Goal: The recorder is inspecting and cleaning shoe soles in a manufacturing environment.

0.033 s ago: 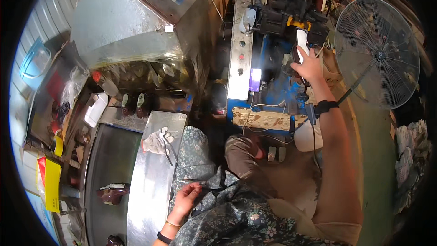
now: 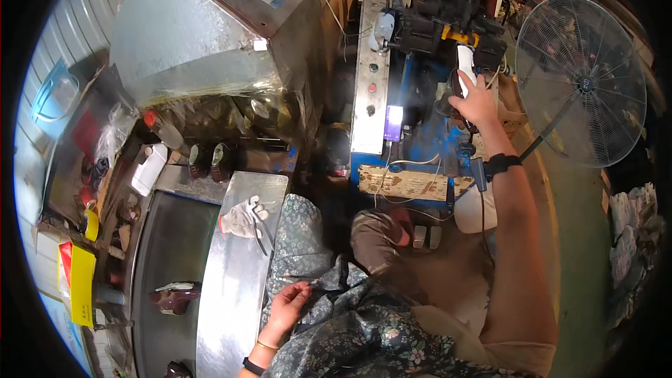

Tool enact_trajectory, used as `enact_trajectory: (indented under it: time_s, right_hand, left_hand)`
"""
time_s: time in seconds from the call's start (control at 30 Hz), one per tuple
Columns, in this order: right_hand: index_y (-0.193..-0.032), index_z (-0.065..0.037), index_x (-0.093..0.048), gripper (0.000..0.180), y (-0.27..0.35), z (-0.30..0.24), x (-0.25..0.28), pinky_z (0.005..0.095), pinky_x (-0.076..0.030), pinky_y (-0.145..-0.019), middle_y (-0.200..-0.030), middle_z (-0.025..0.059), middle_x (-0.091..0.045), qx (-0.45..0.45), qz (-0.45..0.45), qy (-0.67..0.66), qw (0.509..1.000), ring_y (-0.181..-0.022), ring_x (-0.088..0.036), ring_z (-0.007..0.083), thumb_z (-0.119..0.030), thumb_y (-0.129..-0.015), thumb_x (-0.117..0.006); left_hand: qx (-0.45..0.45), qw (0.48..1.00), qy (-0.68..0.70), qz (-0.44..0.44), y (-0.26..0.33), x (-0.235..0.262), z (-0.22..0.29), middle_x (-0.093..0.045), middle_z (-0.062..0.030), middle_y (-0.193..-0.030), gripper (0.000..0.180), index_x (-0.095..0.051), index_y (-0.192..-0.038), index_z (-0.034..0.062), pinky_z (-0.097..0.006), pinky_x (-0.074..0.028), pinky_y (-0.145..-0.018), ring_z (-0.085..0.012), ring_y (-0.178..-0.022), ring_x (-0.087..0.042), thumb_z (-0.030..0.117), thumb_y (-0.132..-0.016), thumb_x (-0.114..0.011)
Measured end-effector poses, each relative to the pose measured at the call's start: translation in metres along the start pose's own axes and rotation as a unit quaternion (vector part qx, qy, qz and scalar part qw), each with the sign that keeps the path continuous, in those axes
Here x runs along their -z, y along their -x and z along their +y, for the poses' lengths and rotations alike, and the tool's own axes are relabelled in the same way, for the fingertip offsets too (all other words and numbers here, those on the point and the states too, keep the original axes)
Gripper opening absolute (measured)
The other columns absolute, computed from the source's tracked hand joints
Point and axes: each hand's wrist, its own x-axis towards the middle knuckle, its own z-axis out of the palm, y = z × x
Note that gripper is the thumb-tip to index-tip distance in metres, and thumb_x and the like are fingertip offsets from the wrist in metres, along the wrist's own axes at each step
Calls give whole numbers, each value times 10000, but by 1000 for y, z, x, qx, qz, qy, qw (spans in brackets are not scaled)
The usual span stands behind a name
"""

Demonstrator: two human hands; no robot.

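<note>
At the blue-framed machine, my right hand is wrapped round a dark shoe upper with a white underside facing up. The shoe's far end sits against the machine's black and yellow head. My left hand rests over my lap by the flowered apron. Its thumb and fingers are pressed together; whatever they pinch, if anything, is too small to make out. Nearest to that hand, a white work glove and dark-handled pliers lie on a metal ledge.
On the left, a dark conveyor belt carries a maroon shoe upper. Two dark shoes stand beyond it, below a large metal hood. A caged fan stands on the right. Foot pedals sit below the machine.
</note>
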Motion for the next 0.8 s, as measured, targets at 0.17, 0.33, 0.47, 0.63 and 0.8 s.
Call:
enact_trajectory:
  time_s: [0.17,0.33,0.47,0.63,0.8]
  right_hand:
    - [-1418,-353,-441,753,-3,3,2,464,-450,-983,-1476,216,-343,-12,-1,17,1000,-1136,-513,502,-417,-701,-664]
    - [-1409,-362,-447,737,-22,1,4,455,-438,-1000,-1472,217,-350,-22,-11,0,1000,-1162,-512,476,-434,-706,-657]
    - [-1400,-352,-464,656,-55,19,-7,420,-463,-964,-1372,180,-475,-4,-71,-144,987,-1117,-587,353,-426,-778,-657]
    - [-1416,-111,-437,619,-149,79,-61,375,-337,-1072,-1395,225,-472,259,-68,-161,950,-1271,-465,348,-277,-851,-629]
    - [-1443,-125,-410,607,-204,116,-84,417,-338,-1049,-1388,262,-457,121,-77,-58,988,-1259,-449,402,-372,-908,-559]
  left_hand:
    - [0,999,-50,8,4,-5,4,-660,-70,-1084,235,-576,-1183,-30,-251,-479,-910,-135,-1010,-612,55,-964,-564]
    - [4,997,-70,27,5,-11,16,-657,-3,-1011,205,-622,-1132,-3,-219,-473,-832,-79,-921,-584,83,-947,-607]
    - [-21,976,-166,136,-8,32,8,-660,2,-927,211,-654,-1075,8,-260,-485,-782,-83,-866,-571,170,-958,-587]
    - [-41,823,-277,494,-9,149,-23,-605,-223,-1206,496,-557,-1266,2,-415,-444,-987,-348,-1137,-572,201,-822,-653]
    - [118,618,-145,764,16,270,-42,-527,-289,-1248,770,-478,-1260,-95,-441,-391,-1037,-424,-1211,-475,349,-702,-767]
